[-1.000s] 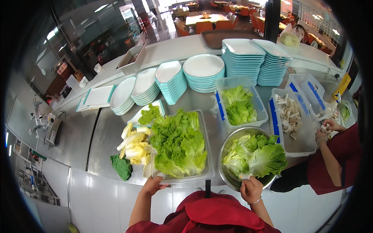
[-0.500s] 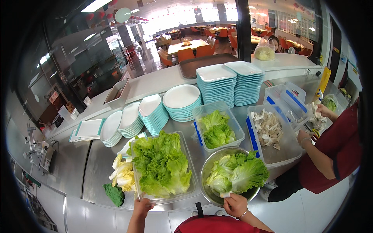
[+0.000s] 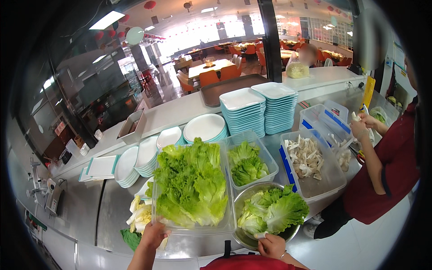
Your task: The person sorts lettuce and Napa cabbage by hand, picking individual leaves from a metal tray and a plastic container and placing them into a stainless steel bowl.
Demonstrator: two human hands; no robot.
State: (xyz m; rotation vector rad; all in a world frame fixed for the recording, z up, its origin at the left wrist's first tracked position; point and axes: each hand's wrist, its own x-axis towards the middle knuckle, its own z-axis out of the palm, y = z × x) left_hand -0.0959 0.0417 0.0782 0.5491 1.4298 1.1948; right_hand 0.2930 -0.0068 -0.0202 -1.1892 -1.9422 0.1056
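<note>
My left hand is closed on the near left corner of a clear plastic tub filled with green leaf lettuce. The tub looks raised off the counter at that side; its underside is hidden. My right hand pinches the pale stem end of a lettuce leaf at the near rim of a steel bowl. More lettuce fills the bowl. Behind it, a smaller clear tub also holds lettuce. Pale napa cabbage leaves and a dark green leaf lie left of the large tub.
White plates with turquoise edges stand in stacks along the counter. At right, a blue-handled tub holds sliced mushrooms. A co-worker in red handles pale pieces there. A brown tray sits on the ledge.
My left hand has lifted the large lettuce tub, which now covers more of the plates and the smaller tub's edge. My right hand keeps its pinch. The co-worker's hands have come together higher up.
</note>
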